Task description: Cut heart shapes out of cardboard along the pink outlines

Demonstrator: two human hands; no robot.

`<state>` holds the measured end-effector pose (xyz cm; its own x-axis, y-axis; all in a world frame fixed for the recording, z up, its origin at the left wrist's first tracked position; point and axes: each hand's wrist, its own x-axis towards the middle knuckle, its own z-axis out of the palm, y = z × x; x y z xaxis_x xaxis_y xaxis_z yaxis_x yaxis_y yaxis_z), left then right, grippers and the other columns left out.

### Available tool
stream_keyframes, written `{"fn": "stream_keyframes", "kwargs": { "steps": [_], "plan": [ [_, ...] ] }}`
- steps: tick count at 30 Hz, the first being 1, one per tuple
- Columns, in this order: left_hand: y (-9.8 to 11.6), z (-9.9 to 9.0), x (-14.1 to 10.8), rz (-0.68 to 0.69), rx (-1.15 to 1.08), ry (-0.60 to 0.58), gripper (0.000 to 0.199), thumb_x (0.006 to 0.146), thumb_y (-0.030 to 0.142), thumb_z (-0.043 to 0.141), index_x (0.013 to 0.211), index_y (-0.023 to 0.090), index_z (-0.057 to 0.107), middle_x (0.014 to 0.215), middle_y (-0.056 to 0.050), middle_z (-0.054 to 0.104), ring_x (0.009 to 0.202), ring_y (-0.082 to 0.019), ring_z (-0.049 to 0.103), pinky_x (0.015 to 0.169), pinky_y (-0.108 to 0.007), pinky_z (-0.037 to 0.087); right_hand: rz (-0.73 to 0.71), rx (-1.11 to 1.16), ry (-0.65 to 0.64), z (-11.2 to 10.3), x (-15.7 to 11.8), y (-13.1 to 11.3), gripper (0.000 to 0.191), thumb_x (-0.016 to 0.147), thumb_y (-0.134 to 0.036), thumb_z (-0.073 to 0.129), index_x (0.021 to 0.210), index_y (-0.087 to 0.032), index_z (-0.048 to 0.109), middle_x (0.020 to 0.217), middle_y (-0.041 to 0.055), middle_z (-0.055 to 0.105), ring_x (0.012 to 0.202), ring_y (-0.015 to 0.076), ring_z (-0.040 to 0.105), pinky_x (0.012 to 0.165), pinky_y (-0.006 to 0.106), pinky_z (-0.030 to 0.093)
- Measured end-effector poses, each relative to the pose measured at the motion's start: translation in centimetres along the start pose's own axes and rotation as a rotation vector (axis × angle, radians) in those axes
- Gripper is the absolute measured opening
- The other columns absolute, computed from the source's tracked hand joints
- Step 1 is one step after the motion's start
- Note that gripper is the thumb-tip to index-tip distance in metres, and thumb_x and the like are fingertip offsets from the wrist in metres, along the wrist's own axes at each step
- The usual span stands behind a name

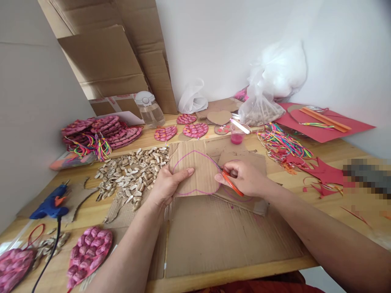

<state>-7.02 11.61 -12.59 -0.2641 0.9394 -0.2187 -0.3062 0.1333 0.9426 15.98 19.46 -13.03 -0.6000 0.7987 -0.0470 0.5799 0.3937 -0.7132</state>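
Observation:
My left hand (172,181) grips a piece of cardboard (195,173) by its left side, thumb on top. A purple heart outline is drawn on this cardboard. On the right, my right hand (244,177) is closed around orange-handled scissors (232,185), whose blades meet the cardboard's right edge at the purple line. Beneath the scissors lies another cardboard piece (259,205) with part of a purple outline on it. A large cardboard sheet (229,240) covers the table below both hands.
Peanut shells (128,173) are heaped left of my hands. A blue glue gun (51,203) with a black cord lies farther left. Pink shell-covered hearts (91,252) sit front left. Colourful cords (284,140) and red paper scraps (326,173) lie right; a water bottle (149,110) stands behind.

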Motion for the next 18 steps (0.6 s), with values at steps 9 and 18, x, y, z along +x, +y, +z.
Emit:
{"fn": "stream_keyframes", "kwargs": {
  "steps": [9,18],
  "plan": [
    [0.01,0.11,-0.02,-0.009,0.007,0.016,0.049,0.055,0.022,0.093,0.099,0.014,0.073,0.079,-0.005,0.078,0.071,-0.023,0.075,0.063,-0.03,0.063,-0.021,-0.078,0.02,-0.25,-0.06,-0.22,0.053,0.084,-0.065,0.06,0.06,-0.02,0.045,0.057,-0.0043,0.04,0.056,0.0111,0.034,0.052,0.027,0.022],
    [0.36,0.2,-0.16,-0.001,0.008,0.017,0.054,0.053,0.022,0.095,0.101,0.013,0.073,0.077,-0.005,0.078,0.073,-0.024,0.075,0.064,-0.029,0.062,-0.03,-0.037,0.006,-0.19,0.0,-0.07,0.054,0.084,-0.067,0.059,0.061,-0.02,0.046,0.057,-0.0041,0.041,0.056,0.011,0.035,0.052,0.027,0.022]
  ]
}}
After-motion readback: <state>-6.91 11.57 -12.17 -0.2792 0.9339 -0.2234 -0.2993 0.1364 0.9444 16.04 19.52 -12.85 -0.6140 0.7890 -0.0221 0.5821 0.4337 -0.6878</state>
